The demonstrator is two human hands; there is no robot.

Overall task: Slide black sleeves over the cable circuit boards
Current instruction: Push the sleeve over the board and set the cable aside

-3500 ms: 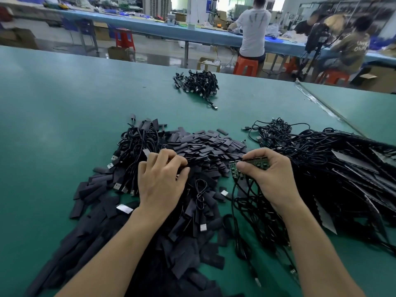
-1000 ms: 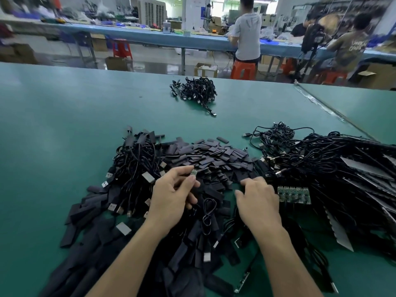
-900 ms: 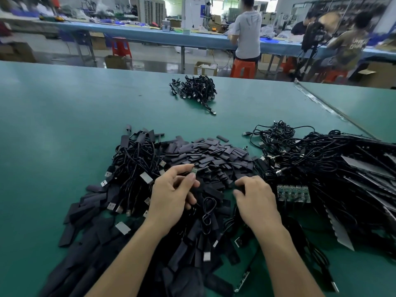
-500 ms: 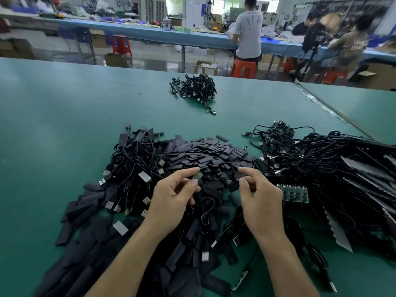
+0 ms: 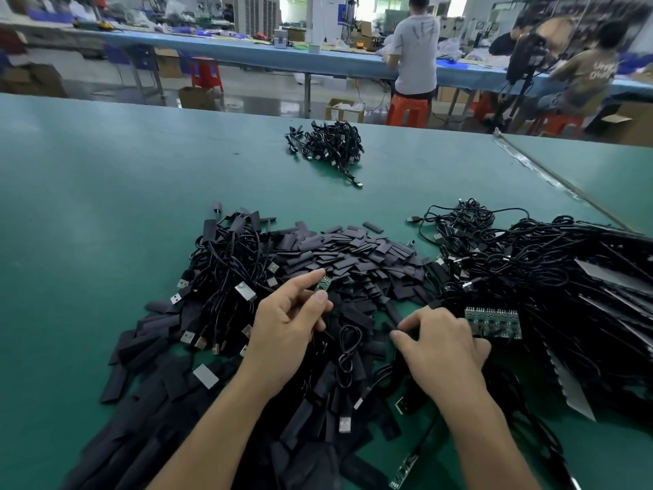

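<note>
The left hand [image 5: 286,334] holds a small green circuit board [image 5: 323,284] up off the heap. It is pinched between thumb and forefinger with its far end poking out past the fingertips, I would guess so that end stays bare for a sleeve to go on. The right hand [image 5: 441,348] is palm down on the pile of black sleeves [image 5: 353,256], fingers curled, thumb and forefinger close together around something dark. Whether they have 1 sleeve pinched or are only feeling for it, I cannot tell. The sleeves lie heaped in the middle, within reach of both hands. Cables with plugs [image 5: 226,270] lie on the left and a big tangle of cables [image 5: 547,270] on the right. A panel of green boards [image 5: 493,321] sits just beside the right knuckles. 1 small bundle [image 5: 328,143] lies well apart, farther back on the green surface [image 5: 106,206], perhaps set aside as finished.
</note>
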